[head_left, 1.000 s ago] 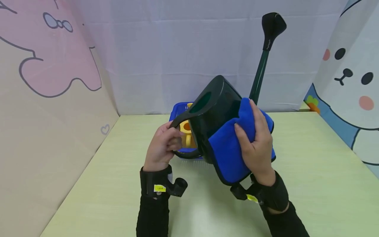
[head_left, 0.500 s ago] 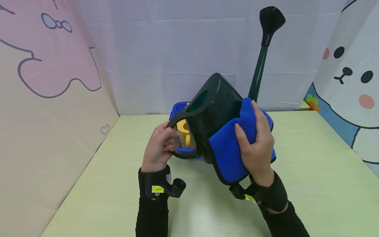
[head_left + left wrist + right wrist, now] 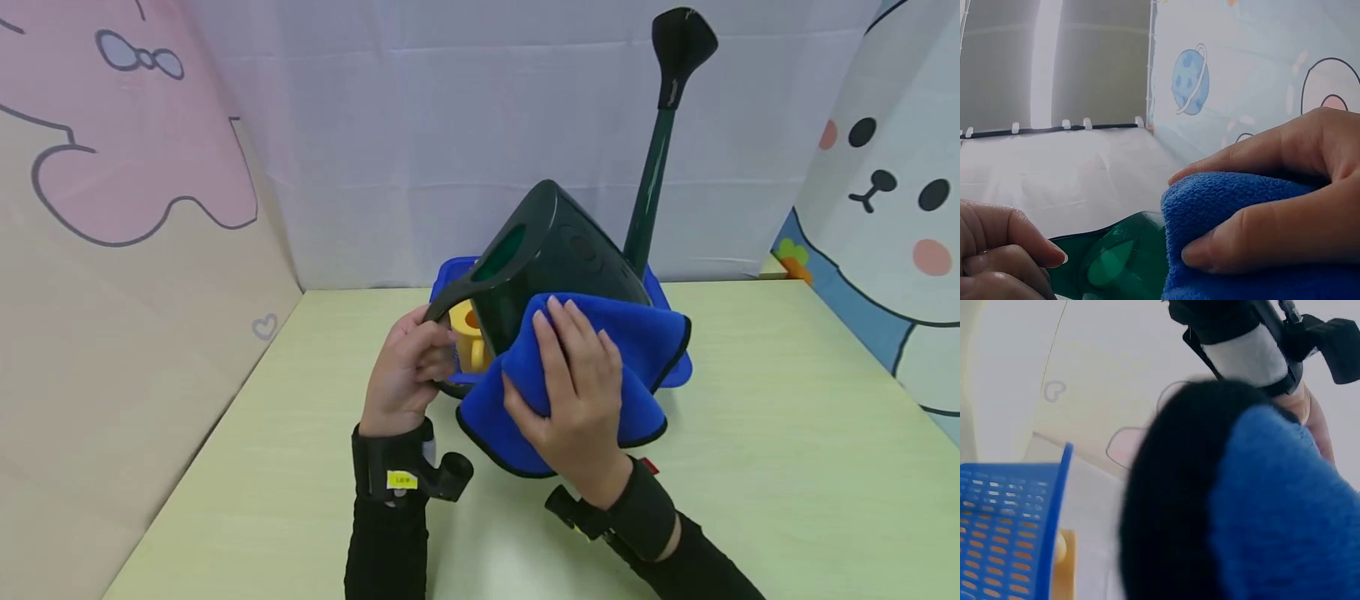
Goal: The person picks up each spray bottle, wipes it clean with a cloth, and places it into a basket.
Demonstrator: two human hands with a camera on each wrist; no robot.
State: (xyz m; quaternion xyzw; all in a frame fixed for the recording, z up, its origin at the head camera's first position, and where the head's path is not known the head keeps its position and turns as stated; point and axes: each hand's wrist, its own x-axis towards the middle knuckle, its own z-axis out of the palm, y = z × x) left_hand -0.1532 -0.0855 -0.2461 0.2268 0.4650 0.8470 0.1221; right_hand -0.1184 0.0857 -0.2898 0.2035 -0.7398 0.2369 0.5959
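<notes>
A dark green watering can [image 3: 581, 242] is held tilted above the table, its long spout with a black rose pointing up to the right. My left hand [image 3: 408, 367] grips the can's handle [image 3: 453, 296]. My right hand [image 3: 573, 387] holds a blue cloth with black edging [image 3: 648, 333] and presses it against the can's lower side, which the cloth hides. In the left wrist view, the right thumb lies along the cloth [image 3: 1210, 194], beside the can's green opening [image 3: 1110, 265]. In the right wrist view, the cloth [image 3: 1285, 506] fills much of the picture.
Behind the can, a blue basket [image 3: 678, 373] stands on the pale table [image 3: 787, 433], partly hidden. A yellow cup-like thing [image 3: 468, 342] shows inside it. A white curtain [image 3: 420, 150] hangs at the table's far edge, with printed cartoon panels on both sides.
My right hand has slid the cloth left and down across the can, uncovering the spout's base and the basket's right side. My left hand keeps its hold on the handle.
</notes>
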